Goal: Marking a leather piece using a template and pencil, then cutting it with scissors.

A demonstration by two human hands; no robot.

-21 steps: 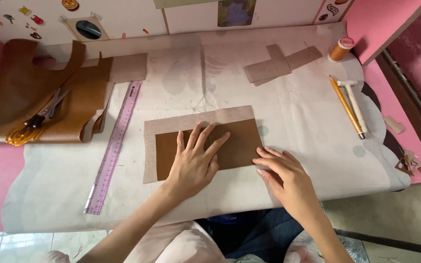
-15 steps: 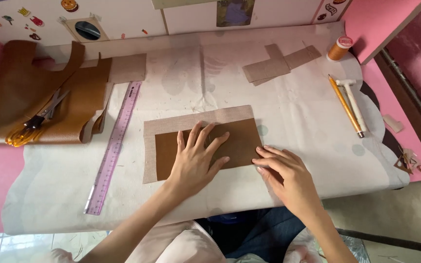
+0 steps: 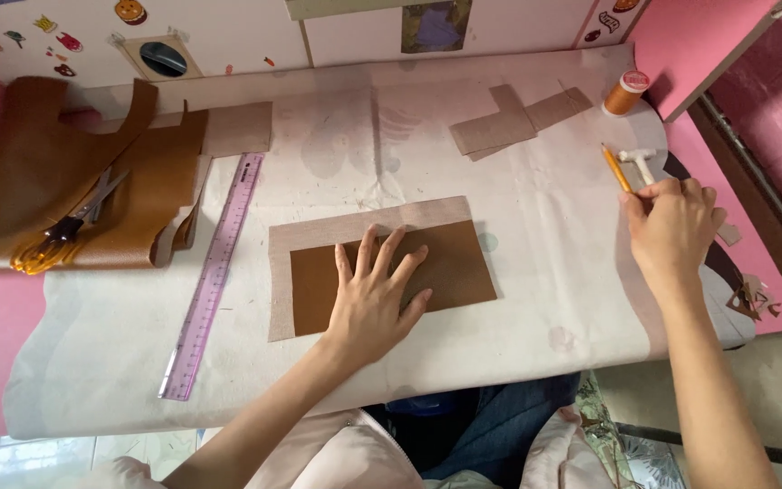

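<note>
A brown leather rectangle (image 3: 450, 267) lies on a larger beige fabric piece (image 3: 319, 237) at the middle of the table. My left hand (image 3: 375, 299) rests flat on the leather, fingers spread. My right hand (image 3: 673, 228) is at the table's right side, fingers curled down over the lower end of a yellow pencil (image 3: 616, 168). The pencil's tip sticks out above my thumb. A small white hammer-like tool (image 3: 637, 160) lies just beside my fingertips. My fingers hide whether the pencil is gripped.
A purple ruler (image 3: 214, 272) lies left of the fabric. Folded brown leather (image 3: 138, 195) with scissors (image 3: 65, 226) on it sits at far left. Beige cut pieces (image 3: 509, 122) and an orange thread spool (image 3: 626, 92) are at the back right. The table's right edge is close to my right hand.
My right hand has left the leather's lower right corner and moved right and back to the pencil and white tool. My left hand stays flat on the leather.
</note>
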